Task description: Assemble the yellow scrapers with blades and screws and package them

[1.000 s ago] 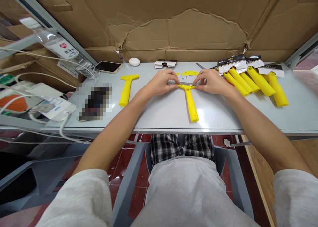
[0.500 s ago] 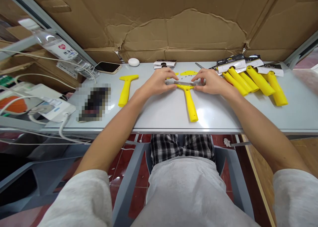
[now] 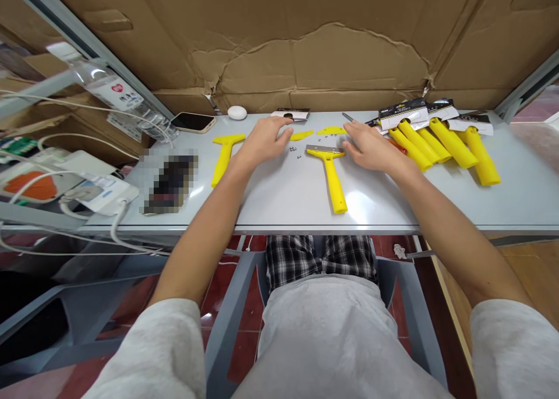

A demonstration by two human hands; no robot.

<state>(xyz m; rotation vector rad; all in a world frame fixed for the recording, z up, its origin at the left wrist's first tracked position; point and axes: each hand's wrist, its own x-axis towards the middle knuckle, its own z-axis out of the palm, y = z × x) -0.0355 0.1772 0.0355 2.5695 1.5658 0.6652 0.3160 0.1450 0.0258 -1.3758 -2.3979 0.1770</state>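
Note:
A yellow scraper [image 3: 334, 183] lies on the table in front of me, with a grey metal blade [image 3: 325, 150] across its head. My left hand [image 3: 267, 140] is open, thumb and forefinger apart, close to a yellow plastic head piece [image 3: 303, 136]. My right hand [image 3: 369, 145] is open beside the blade's right end; whether a fingertip touches it I cannot tell. A second yellow head piece [image 3: 331, 130] lies near its fingers. Small screws [image 3: 293, 149] are scattered between the hands, and several more lie near the second piece.
Several packaged yellow scrapers [image 3: 454, 142] lie at the right. Another yellow handle [image 3: 222, 160] is at the left, near a phone [image 3: 193, 122] and a white rounded object [image 3: 237, 113]. A black-and-white card [image 3: 301, 114] lies at the back before the cardboard [image 3: 323, 61].
Both hands have let go of the blade, which stays on the scraper's head. My left hand has drawn back to the left, uncovering screws; my right has moved slightly right.

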